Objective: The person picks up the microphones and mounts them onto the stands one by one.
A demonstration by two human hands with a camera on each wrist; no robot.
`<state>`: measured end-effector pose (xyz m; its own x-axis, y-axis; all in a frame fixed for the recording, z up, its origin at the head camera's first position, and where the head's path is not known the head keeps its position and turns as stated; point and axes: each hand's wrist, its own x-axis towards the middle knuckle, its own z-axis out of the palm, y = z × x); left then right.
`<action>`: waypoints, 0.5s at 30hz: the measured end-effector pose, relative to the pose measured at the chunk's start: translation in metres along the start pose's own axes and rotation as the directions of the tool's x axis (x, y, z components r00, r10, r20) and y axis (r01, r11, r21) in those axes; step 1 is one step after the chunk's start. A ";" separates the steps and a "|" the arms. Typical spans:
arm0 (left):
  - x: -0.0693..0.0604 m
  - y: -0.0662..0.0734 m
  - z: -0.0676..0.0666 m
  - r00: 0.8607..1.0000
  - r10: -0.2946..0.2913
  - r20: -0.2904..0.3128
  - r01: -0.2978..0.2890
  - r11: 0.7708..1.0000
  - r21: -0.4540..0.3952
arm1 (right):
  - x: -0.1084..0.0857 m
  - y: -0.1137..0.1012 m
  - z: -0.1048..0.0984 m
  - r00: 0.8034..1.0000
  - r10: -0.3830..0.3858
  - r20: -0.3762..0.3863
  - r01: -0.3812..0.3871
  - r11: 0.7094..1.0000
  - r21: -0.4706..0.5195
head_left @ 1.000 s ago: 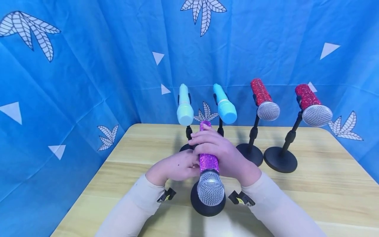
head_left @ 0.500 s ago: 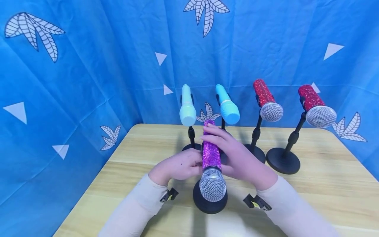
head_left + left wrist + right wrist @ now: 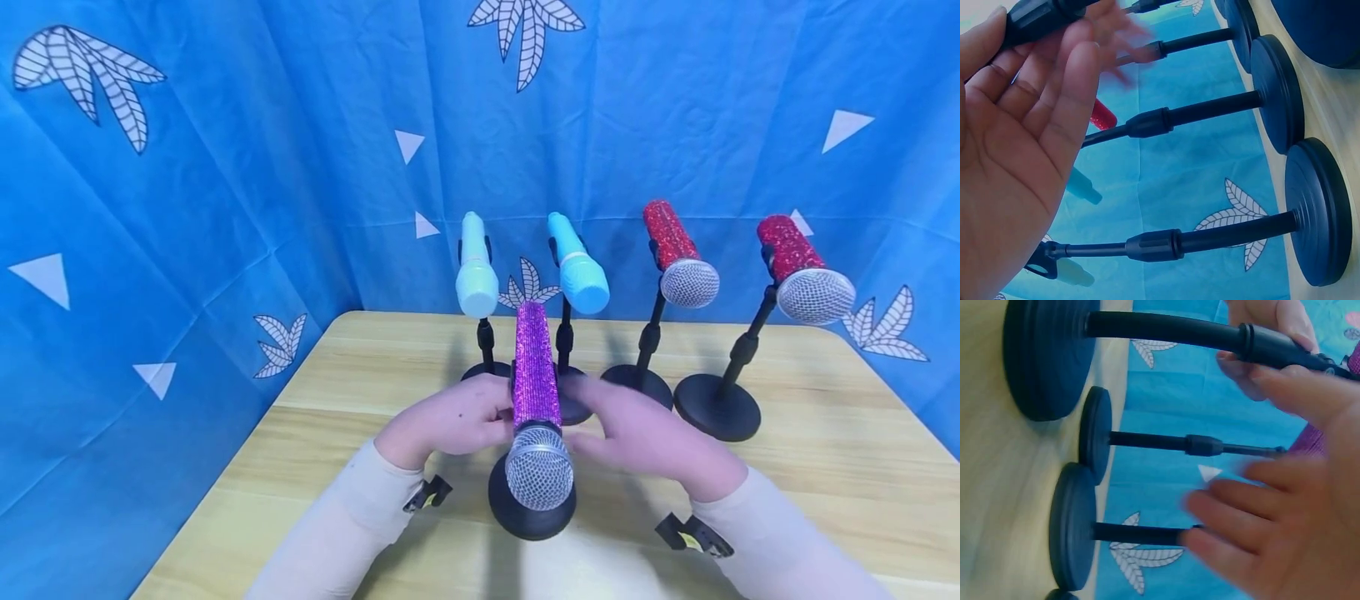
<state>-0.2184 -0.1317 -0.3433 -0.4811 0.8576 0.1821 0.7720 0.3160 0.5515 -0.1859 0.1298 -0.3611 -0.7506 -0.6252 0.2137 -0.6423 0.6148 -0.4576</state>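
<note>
A microphone (image 3: 536, 367) with a glittery purple handle and silver mesh head sits tilted on a black desk stand (image 3: 527, 518) in the head view. My left hand (image 3: 453, 417) holds the stand's pole below the microphone; the left wrist view has thumb and fingers around its dark collar (image 3: 1041, 24). On the other side, my right hand (image 3: 648, 433) is beside the stand, off the purple handle. Its fingers (image 3: 1235, 512) are blurred and loosely extended in the right wrist view. The thumb lies near the collar; whether it touches cannot be told.
Behind stand a pale mint microphone (image 3: 477, 275), a light blue microphone (image 3: 577, 271) and two red glitter microphones (image 3: 670, 237), each on a black stand. All share a wooden table (image 3: 322, 467). Blue patterned cloth (image 3: 660, 108) hangs around the table.
My right hand has come off the purple handle and moved down and to the right. My left hand keeps its place at the stand. The head view has shifted slightly.
</note>
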 end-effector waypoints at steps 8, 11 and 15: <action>-0.001 0.001 0.000 1.000 0.004 -0.015 -0.005 1.000 -0.014 | 0.001 0.001 0.033 0.930 -0.164 0.329 0.138 0.985 0.100; -0.001 0.001 0.000 1.000 0.005 -0.017 -0.005 1.000 -0.026 | 0.000 0.000 0.040 0.933 -0.160 0.323 0.129 0.985 0.116; 0.001 0.002 0.000 1.000 0.013 -0.020 -0.014 0.999 -0.032 | 0.000 0.000 0.047 0.938 -0.148 0.314 0.121 0.987 0.106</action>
<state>-0.2172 -0.1301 -0.3415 -0.4793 0.8532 0.2057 0.7649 0.2911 0.5746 -0.1783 0.1074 -0.4018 -0.5599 -0.8285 -0.0028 -0.7081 0.4802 -0.5177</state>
